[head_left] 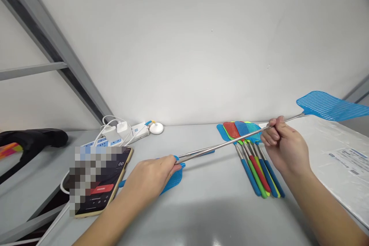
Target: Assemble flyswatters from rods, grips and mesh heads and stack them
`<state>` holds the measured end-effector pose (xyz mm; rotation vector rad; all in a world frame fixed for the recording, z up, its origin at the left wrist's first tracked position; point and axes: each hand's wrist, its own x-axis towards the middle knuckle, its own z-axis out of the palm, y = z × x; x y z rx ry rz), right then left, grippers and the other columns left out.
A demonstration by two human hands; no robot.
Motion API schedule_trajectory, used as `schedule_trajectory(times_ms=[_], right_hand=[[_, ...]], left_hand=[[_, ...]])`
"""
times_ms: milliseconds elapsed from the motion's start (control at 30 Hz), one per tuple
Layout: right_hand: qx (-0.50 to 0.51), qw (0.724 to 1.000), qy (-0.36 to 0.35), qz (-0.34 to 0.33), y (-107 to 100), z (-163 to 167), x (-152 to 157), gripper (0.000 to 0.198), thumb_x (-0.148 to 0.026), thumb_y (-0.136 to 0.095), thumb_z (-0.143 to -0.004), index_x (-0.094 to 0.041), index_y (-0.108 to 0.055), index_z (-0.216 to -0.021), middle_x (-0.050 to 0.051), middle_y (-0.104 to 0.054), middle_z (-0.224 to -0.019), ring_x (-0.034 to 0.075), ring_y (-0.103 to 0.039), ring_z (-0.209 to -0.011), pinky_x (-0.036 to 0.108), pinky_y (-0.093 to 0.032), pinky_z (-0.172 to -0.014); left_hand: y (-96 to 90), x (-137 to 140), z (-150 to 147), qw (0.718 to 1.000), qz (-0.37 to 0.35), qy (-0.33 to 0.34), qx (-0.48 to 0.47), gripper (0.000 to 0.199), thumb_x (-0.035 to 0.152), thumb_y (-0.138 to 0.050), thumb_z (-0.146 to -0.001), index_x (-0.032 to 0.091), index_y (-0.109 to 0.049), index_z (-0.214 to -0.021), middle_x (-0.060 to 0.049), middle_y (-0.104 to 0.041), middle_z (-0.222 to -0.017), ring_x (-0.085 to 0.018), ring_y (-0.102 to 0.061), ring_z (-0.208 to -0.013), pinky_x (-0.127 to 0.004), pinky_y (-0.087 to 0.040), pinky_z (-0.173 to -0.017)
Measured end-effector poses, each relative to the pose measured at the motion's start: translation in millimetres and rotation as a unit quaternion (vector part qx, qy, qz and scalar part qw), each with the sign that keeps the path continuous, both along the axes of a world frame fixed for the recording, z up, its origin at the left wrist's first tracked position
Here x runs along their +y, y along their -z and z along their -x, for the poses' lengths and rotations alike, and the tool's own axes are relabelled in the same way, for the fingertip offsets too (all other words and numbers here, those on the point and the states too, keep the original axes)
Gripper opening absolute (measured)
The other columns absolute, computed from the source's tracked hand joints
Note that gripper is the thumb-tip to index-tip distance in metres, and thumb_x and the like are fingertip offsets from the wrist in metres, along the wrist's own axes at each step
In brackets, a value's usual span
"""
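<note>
A blue fly swatter with a long metal rod [221, 145] is stretched between my two hands, its mesh head [325, 104] at the upper right. My left hand [154, 175] is closed on its handle end; the fingers hide most of the handle. My right hand [284, 142] pinches the rod below the head. Beneath my left hand, a second blue swatter [174, 180] lies partly covered on the table. Several swatters with blue, green, red and yellow handles [261, 173] lie fanned together between my hands, their heads toward the wall.
A phone [115, 184] lies at the left, partly pixelated, near a power strip [115, 142] with white chargers and cables. A round white device [156, 128] sits by the wall. At right lies a white plastic package [325, 153] with a label. A metal frame [54, 42] rises at left.
</note>
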<state>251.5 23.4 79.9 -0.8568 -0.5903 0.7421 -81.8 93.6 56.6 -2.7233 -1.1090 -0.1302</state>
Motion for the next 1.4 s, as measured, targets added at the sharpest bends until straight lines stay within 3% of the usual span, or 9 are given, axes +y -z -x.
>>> schedule_trajectory(times_ms=[133, 267, 367, 500, 567, 700, 933, 1100, 1400], right_hand=[[0.01, 1.0, 0.021, -0.018, 1.4, -9.2, 3.7, 0.027, -0.04, -0.071, -0.083, -0.017, -0.059, -0.075, -0.008, -0.031, -0.052, 0.006, -0.028, -0.046, 0.017, -0.03, -0.043], [0.016, 1.0, 0.01, -0.017, 12.4, 10.9, 9.5, 0.027, -0.045, -0.069, -0.084, -0.02, -0.061, -0.08, -0.007, -0.037, -0.055, 0.006, -0.034, -0.049, 0.018, -0.034, -0.047], [-0.06, 0.994, -0.081, 0.035, 26.6, 46.0, 4.1, 0.026, -0.048, -0.063, -0.088, -0.022, -0.064, -0.091, -0.006, -0.045, -0.058, 0.007, -0.042, -0.052, 0.02, -0.036, -0.051], [-0.204, 0.932, -0.285, 0.089, 44.5, 100.9, -13.2, 0.027, -0.047, -0.066, -0.086, -0.02, -0.067, -0.09, -0.004, -0.052, -0.058, 0.009, -0.048, -0.053, 0.023, -0.04, -0.053], [-0.199, 0.921, -0.322, 0.091, 47.9, 119.0, -19.9, 0.028, -0.047, -0.061, -0.089, -0.019, -0.066, -0.088, -0.003, -0.056, -0.058, 0.01, -0.051, -0.054, 0.025, -0.043, -0.055], [-0.191, 0.929, -0.301, 0.1, 40.7, 119.6, -24.3, 0.03, -0.047, -0.059, -0.09, -0.018, -0.067, -0.085, 0.001, -0.062, -0.062, 0.012, -0.056, -0.056, 0.027, -0.045, -0.057], [-0.168, 0.971, -0.144, 0.093, 19.7, 59.0, -16.5, 0.027, -0.045, -0.058, -0.091, -0.021, -0.068, -0.085, -0.003, -0.051, -0.05, 0.011, -0.042, -0.049, 0.025, -0.032, -0.049], [-0.142, 0.974, -0.147, 0.093, 19.2, 51.8, -12.4, 0.026, -0.046, -0.061, -0.09, -0.021, -0.067, -0.083, -0.003, -0.049, -0.05, 0.01, -0.04, -0.049, 0.025, -0.029, -0.049], [-0.08, 0.979, -0.16, 0.099, 28.3, 67.9, -4.8, 0.027, -0.046, -0.071, -0.081, -0.019, -0.066, -0.084, -0.005, -0.048, -0.053, 0.008, -0.039, -0.048, 0.023, -0.033, -0.048]], left_hand=[[3.4, 3.9, 3.9, 1.0, -0.005, 0.01, -0.008, 0.041, 0.043, -0.026, -0.103, 0.022, -0.047, -0.075, 0.002, -0.06, -0.059, -0.018, -0.056, -0.051, -0.028, -0.015, -0.051], [5.3, 5.8, 7.1, 0.999, -0.031, 0.017, -0.03, 0.042, 0.043, -0.024, -0.103, 0.022, -0.047, -0.075, 0.001, -0.061, -0.059, -0.019, -0.057, -0.051, -0.028, -0.02, -0.051], [6.3, -1.5, 2.6, 0.997, -0.036, 0.036, -0.054, 0.041, 0.045, -0.027, -0.103, 0.021, -0.047, -0.076, 0.001, -0.063, -0.062, -0.019, -0.059, -0.052, -0.028, -0.023, -0.051], [14.5, -17.0, -9.3, 0.992, -0.02, 0.094, -0.084, 0.044, 0.057, -0.032, -0.099, 0.021, -0.05, -0.081, 0.001, -0.067, -0.066, -0.019, -0.062, -0.055, -0.028, -0.028, -0.051], [19.8, -20.3, -13.3, 0.99, -0.018, 0.104, -0.092, 0.046, 0.06, -0.033, -0.097, 0.021, -0.051, -0.082, 0.001, -0.066, -0.064, -0.019, -0.062, -0.054, -0.028, -0.028, -0.049], [21.8, -9.1, -9.5, 0.988, -0.014, 0.118, -0.093, 0.048, 0.06, -0.032, -0.097, 0.021, -0.05, -0.078, 0.001, -0.064, -0.061, -0.018, -0.061, -0.053, -0.029, -0.026, -0.049], [6.8, 25.6, 21.1, 0.995, -0.04, 0.037, -0.08, 0.05, 0.06, -0.032, -0.097, 0.021, -0.051, -0.074, 0.002, -0.061, -0.057, -0.017, -0.057, -0.05, -0.028, -0.02, -0.05], [5.7, 23.7, 21.2, 0.997, -0.019, 0.031, -0.067, 0.045, 0.056, -0.031, -0.099, 0.022, -0.051, -0.076, 0.003, -0.061, -0.058, -0.016, -0.056, -0.052, -0.029, -0.022, -0.052], [-2.4, 19.9, 21.4, 0.994, 0.021, -0.044, -0.097, 0.038, 0.044, -0.033, -0.098, 0.021, -0.052, -0.075, 0.001, -0.063, -0.065, -0.017, -0.057, -0.06, -0.028, -0.027, -0.056]])
